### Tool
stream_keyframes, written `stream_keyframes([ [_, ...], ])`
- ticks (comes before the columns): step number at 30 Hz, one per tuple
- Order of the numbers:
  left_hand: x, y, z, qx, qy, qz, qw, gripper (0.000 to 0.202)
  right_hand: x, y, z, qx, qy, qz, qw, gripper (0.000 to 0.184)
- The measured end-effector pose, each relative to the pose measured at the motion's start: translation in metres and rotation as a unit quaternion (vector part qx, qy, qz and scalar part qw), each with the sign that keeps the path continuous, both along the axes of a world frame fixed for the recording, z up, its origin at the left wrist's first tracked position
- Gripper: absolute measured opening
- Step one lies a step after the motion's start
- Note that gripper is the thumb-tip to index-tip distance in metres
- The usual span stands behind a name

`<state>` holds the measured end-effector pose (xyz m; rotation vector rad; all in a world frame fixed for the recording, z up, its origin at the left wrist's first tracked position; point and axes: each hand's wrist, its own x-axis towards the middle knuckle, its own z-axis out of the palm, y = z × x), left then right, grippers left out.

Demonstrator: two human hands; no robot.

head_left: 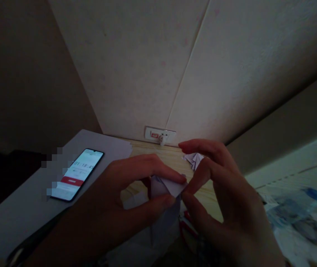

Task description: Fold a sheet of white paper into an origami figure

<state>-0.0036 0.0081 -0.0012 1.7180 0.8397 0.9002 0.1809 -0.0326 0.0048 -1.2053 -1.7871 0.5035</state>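
The scene is dim. My left hand (pixel 125 200) pinches a small folded piece of white paper (pixel 168 187) between thumb and forefinger. My right hand (pixel 225 200) meets it from the right, its thumb and forefinger closed on the same paper's right corner. Behind my right fingers a second small folded paper shape (pixel 194 159) lies on the wooden table (pixel 147 148). The lower part of the held paper is hidden behind my hands.
A lit phone (pixel 77 174) lies on a grey sheet (pixel 19 207) at the left. A wall socket (pixel 160 134) sits where the table meets the wall. A plastic bottle with a blue cap (pixel 300 204) lies at the right. Something red (pixel 188 222) shows beneath my hands.
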Motion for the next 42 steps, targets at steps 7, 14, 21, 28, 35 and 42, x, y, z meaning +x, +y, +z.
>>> stream_keyframes([
  [7, 0.001, -0.001, -0.002, 0.023, 0.005, -0.005, 1.000, 0.015, 0.000, 0.000, 0.002, -0.011, -0.002, -0.003, 1.000, 0.012],
  [14, 0.000, 0.001, -0.002, 0.038, 0.016, -0.005, 0.999, 0.016, 0.000, 0.002, 0.003, -0.016, -0.026, -0.009, 0.999, 0.013],
  [21, -0.002, 0.002, -0.001, 0.071, 0.039, -0.003, 0.997, 0.017, -0.001, 0.000, 0.000, -0.008, -0.001, -0.011, 1.000, 0.014],
  [28, -0.001, -0.002, -0.002, 0.091, 0.001, 0.022, 0.996, 0.029, 0.000, 0.003, -0.008, -0.070, 0.154, 0.006, 0.986, 0.020],
  [35, -0.003, -0.003, -0.001, 0.091, -0.005, 0.043, 0.995, 0.034, 0.000, 0.005, -0.008, -0.108, 0.190, 0.042, 0.975, 0.018],
  [42, 0.002, -0.005, -0.002, 0.146, 0.034, 0.080, 0.986, 0.025, -0.004, 0.008, -0.009, -0.091, 0.196, 0.032, 0.976, 0.016],
])
